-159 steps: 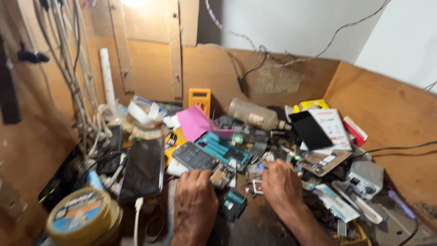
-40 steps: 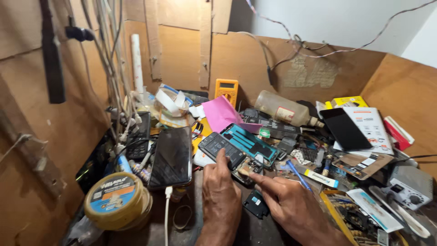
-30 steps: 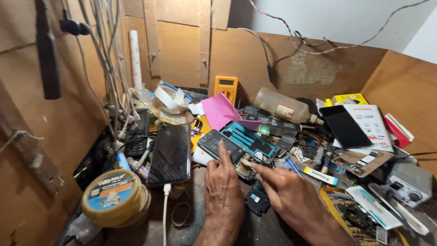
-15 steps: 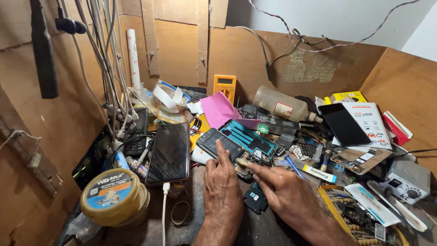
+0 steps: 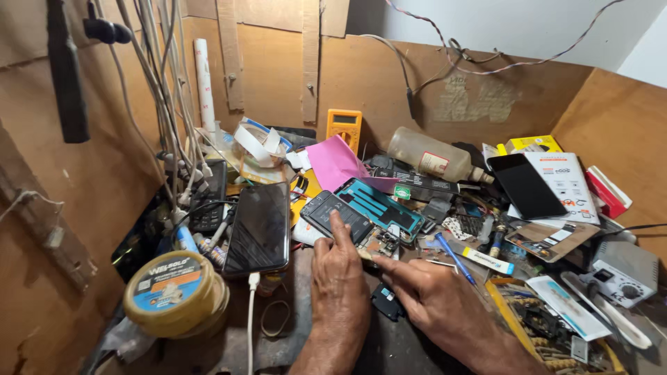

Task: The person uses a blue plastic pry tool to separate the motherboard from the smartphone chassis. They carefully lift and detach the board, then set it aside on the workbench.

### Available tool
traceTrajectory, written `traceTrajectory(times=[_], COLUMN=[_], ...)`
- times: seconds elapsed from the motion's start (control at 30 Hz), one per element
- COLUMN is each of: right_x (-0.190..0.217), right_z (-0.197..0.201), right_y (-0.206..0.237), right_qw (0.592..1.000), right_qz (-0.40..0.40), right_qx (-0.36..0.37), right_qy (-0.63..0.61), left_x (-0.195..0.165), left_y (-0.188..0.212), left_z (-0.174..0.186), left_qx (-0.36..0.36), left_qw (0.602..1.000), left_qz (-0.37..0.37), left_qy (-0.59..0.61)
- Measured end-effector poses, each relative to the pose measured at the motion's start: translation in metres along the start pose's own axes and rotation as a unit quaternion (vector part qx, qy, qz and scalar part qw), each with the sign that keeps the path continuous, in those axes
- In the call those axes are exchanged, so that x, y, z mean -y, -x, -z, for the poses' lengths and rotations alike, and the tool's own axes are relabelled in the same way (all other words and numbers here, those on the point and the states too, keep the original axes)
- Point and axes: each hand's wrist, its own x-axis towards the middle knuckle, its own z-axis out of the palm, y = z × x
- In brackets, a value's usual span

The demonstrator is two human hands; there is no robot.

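Plywood walls box in a cluttered workbench [image 5: 292,347] in the head view. Left hand [image 5: 339,285] lies flat at six o'clock, forefinger stretched onto a dark opened phone [image 5: 338,215], grasping nothing. Right hand [image 5: 438,302] at five o'clock reaches a forefinger toward a small circuit board [image 5: 381,243] just beside that phone; whether it pinches anything, I cannot tell. A black smartphone [image 5: 258,228] lies at nine o'clock, a yellow multimeter [image 5: 344,128] at twelve.
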Motion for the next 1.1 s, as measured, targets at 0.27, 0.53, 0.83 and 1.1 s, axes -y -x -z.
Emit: traceTrajectory(times=[0.27, 0.53, 0.83, 1.1], right_x=[-0.005, -0.003, -0.001, -0.003], right_z=[0.007, 0.012, 0.009, 0.017], right_y=[0.013, 0.013, 0.019, 0.015], right_qw=[0.998, 0.999, 0.999, 0.991], right_qz=[0.028, -0.013, -0.015, -0.045], right_qx=[-0.051, -0.031, -0.024, -0.107], right_qy=[-0.027, -0.007, -0.026, -0.061], left_x=[-0.001, -0.002, -0.005, -0.003], left_y=[-0.001, -0.002, -0.002, 0.000], left_z=[0.004, 0.003, 0.006, -0.001], left_qx=[0.005, 0.017, 0.057, 0.025], left_qw=[1.000, 1.000, 0.998, 0.998], left_qz=[0.005, 0.001, 0.024, -0.032], left_qy=[0.013, -0.010, -0.011, -0.055])
